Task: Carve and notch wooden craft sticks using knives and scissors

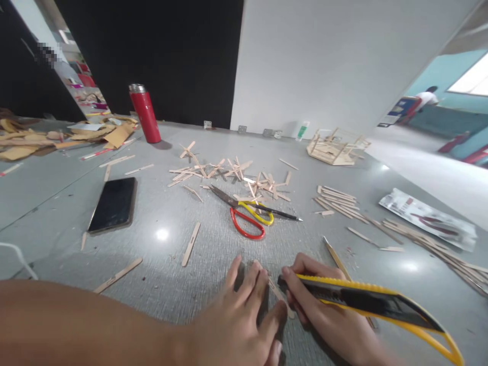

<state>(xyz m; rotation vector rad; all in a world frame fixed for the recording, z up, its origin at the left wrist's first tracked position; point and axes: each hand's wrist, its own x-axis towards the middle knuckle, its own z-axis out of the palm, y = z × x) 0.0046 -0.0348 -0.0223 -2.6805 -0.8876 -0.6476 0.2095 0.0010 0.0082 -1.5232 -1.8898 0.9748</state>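
A yellow and black utility knife (366, 300) is gripped in my right hand (324, 300), its front end beside a wooden craft stick (275, 290) on the table. The blade's tip is too blurred to make out. My left hand (244, 310) holds that stick down, fingertips at its far end and thumb near its lower end. A pencil (337, 259) lies just beyond my right hand, partly hidden behind the knife. Ahead of my hands are scissors (244, 213) with one red and one yellow handle, a black pen (280, 212) lying against them.
Cut stick pieces (236, 170) are scattered beyond the scissors. A phone (113, 204) and a red bottle (145, 114) are to the left. On the right are stacked sticks (339, 203), a plastic packet (427, 218) and a small stick frame (335, 147). A wall panel (305, 66) stands behind.
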